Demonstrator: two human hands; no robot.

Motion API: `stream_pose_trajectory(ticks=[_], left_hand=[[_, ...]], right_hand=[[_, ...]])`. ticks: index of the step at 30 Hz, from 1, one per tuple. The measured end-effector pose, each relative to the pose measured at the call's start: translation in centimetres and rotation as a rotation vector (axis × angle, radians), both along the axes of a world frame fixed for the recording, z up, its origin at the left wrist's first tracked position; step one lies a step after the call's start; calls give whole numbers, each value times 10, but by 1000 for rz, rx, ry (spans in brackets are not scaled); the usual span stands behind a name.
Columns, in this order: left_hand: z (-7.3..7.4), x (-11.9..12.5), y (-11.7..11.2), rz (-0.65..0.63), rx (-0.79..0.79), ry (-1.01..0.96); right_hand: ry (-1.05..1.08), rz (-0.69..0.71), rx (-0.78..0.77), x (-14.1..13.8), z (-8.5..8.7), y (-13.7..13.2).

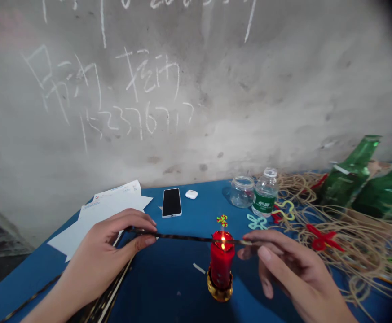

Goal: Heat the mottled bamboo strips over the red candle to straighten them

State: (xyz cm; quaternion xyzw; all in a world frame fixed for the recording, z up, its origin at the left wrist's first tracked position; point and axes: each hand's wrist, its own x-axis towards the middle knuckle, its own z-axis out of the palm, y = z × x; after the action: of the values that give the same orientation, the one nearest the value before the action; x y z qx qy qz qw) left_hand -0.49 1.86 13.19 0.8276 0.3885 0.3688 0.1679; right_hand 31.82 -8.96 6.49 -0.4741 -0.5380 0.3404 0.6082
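A bare concrete wall [196,89], blotched grey with dark scuffs and pitted patches, rises behind everything, scrawled with white chalk writing [138,119]: characters above a long row of digits. A blue tabletop [199,208] meets the wall at an angle, and a dark floor [0,273] shows beyond its edge at lower left. Soft, even light falls across the wall.

Chalk digits [137,121] starting 15233, under handwritten Chinese characters [148,76], mark the concrete wall [266,89].
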Motion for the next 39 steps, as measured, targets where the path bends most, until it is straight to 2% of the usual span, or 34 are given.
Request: stream_pose_trajectory(ticks=[7, 11, 16, 21, 32, 39], left_hand=[[-8, -11, 10, 41, 53, -11], [-10, -18, 17, -8, 33, -31], [-11, -24, 25, -80, -1, -62], [-12, -29, 30, -115, 2, -72], [-13, -32, 36, -113, -2, -84], [-12, -33, 35, -108, -58, -86]], right_hand=[[18, 115, -59, 3, -6, -4], [3, 201, -54, 5, -10, -5], [52, 159, -5, 5, -9, 1], [70, 122, -21, 6, -7, 5], [66, 149, -8, 9, -7, 3], [69, 142, -26, 10, -8, 3]])
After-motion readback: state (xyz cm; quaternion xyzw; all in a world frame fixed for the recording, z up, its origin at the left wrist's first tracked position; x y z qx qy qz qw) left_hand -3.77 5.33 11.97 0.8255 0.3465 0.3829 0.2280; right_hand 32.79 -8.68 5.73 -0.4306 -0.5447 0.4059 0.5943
